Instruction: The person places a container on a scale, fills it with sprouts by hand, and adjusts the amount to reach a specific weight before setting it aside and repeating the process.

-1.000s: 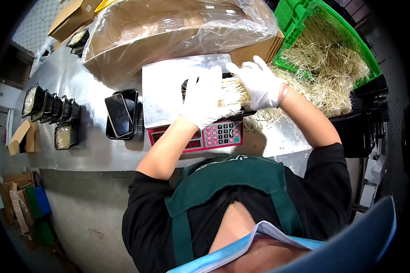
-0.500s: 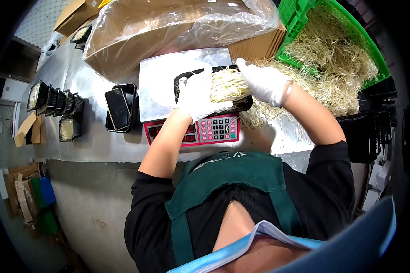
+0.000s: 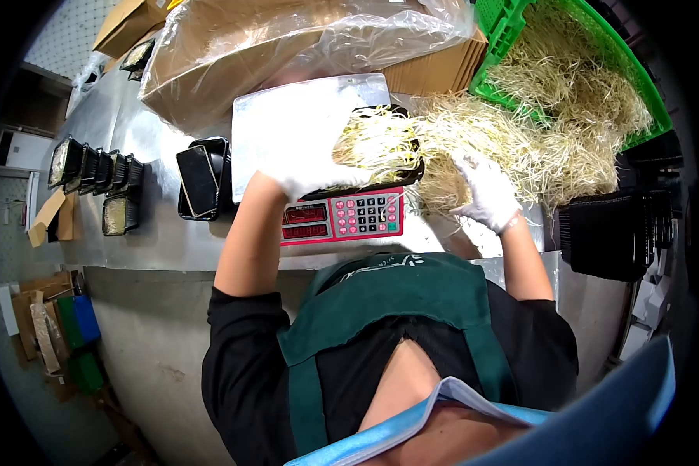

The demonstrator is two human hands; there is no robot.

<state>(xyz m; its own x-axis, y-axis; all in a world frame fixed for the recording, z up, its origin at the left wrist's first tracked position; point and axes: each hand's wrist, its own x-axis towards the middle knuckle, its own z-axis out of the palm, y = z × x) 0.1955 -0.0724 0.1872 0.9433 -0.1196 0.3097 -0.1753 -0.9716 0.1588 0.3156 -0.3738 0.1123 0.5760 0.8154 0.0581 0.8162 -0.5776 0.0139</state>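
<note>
A black tray (image 3: pixel 403 177) heaped with pale bean sprouts (image 3: pixel 374 144) sits over the scale (image 3: pixel 349 217). My left hand (image 3: pixel 311 167), in a white glove, is wrapped round the tray's left part; glare washes out its outline, but the thumb lies along the near edge. To the right, my gloved right hand (image 3: pixel 485 193) is at the near edge of the loose sprout pile (image 3: pixel 551 155), fingers apart, with its fingertips against the sprouts.
A black tray with a phone (image 3: pixel 197 181) lies left of the scale. Several filled trays (image 3: pixel 115 172) stand farther left. Behind is a plastic-lined carton (image 3: pixel 233 78); a green crate (image 3: pixel 648 97) is at the right back, stacked black trays (image 3: pixel 607 235) at the right.
My right hand has moved off the tray, right and toward me, to the sprout pile. The sprouts in the tray look looser and spread wider. My left hand has shifted slightly left.
</note>
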